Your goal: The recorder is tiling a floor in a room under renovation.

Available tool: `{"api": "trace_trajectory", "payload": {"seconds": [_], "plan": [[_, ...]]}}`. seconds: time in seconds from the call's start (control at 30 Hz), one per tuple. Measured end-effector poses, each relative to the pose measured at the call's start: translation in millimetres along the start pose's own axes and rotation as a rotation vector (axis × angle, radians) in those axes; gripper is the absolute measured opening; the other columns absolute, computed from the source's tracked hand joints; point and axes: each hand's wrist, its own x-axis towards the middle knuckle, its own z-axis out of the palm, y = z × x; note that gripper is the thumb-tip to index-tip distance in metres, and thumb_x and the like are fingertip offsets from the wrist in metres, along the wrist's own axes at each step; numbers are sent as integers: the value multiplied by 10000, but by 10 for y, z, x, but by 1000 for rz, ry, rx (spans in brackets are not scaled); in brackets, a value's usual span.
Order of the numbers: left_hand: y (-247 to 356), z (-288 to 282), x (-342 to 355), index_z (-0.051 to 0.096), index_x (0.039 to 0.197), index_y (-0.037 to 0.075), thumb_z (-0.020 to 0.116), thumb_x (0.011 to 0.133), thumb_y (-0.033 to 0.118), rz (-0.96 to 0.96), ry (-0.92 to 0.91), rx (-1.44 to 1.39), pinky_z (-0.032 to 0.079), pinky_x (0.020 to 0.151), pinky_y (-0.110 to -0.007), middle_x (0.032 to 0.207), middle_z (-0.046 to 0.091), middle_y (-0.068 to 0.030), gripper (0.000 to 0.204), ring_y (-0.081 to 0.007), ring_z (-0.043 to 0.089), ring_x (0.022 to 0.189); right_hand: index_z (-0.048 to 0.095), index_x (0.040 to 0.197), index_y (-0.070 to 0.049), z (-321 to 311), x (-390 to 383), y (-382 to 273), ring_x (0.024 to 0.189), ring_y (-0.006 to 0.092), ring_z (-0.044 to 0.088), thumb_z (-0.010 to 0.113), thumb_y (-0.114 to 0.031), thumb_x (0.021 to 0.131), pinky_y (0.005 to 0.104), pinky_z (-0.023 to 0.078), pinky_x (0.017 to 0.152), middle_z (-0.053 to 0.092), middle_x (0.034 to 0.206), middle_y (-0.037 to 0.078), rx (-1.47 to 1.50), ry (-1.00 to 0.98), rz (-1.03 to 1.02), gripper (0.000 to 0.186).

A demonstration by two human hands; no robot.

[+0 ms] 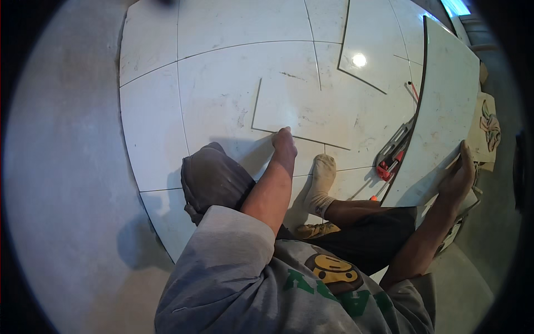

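The big tile [445, 106] stands tilted on the person's right, its long axis running from the near lower corner away and up toward the top right of the view. Its glazed face leans toward the person, and its lower edge rests near the red tile cutter [392, 153]. The right hand [457, 177] grips it at the near lower corner, fingers wrapped over the edge and palm against the face; the grip is closed on the tile. Nearly all of the tile's length therefore lies beyond and above this hand, away from the body.

The left hand [284, 143] is well apart from the big tile, out in front of the body. It presses down, fingers curled, on the near edge of a cut tile piece [289, 108] that lies flat on the tiled floor [161, 122]. Whether it pinches that edge or only pushes on it cannot be told.

The right hand alone is on the big tile; the left is the farther one, with the socked foot [321, 183] and the cutter between them. Bare concrete [61, 167] borders the tiles on the left.
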Motion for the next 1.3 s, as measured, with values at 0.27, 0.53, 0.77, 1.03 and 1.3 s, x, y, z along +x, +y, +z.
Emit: {"api": "trace_trajectory", "payload": {"seconds": [0.27, 0.53, 0.77, 1.03, 1.3], "plan": [[71, 958, -663, 385, 1290, -4, 431, 939, 234, -111, -156, -459, 371, 962, -407, 1293, 445, -164, 427, -287, 432, 1203, 539, 1210, 107, -497, -161, -20, 1183, 273, 529, 456, -45, 950, 354, 400, 1024, 553, 1254, 216, -138, -9, 154, 312], [344, 1116, -1216, 250, 1408, -89, 402, 934, 177, -292, -224, -810, 273, 1104, -463, 1480, 281, -229, 564, -344, 286, 1387, 610, 1077, 66, -389, -172, -444, 923, 165, 564, 537, -210, 933, 270, 430, 869, 616, 986, 95, 273, 198, 553, 320], [175, 1579, -1322, 258, 1403, -101, 385, 920, 181, -322, -295, -789, 230, 1125, -453, 1497, 270, -216, 573, -342, 277, 1395, 620, 1052, 55, -467, -269, -514, 902, 118, 554, 544, -235, 930, 245, 418, 815, 624, 970, 67, 407, 217, 729, 323], [76, 2021, -1411, 357, 1332, -88, 432, 912, 214, -356, -403, -727, 275, 1100, -456, 1433, 370, -211, 522, -331, 362, 1344, 627, 1008, 35, -644, -501, -401, 826, 115, 535, 529, -225, 932, 213, 397, 763, 605, 877, 49, 208, 142, 562, 288], [102, 2059, -1341, 220, 1386, -101, 478, 897, 236, -371, -452, -780, 237, 1119, -467, 1472, 276, -238, 648, -355, 323, 1364, 640, 952, 19, -552, -438, -436, 830, 105, 527, 573, -200, 915, 233, 400, 768, 610, 876, 24, 330, 199, 701, 232]]}}
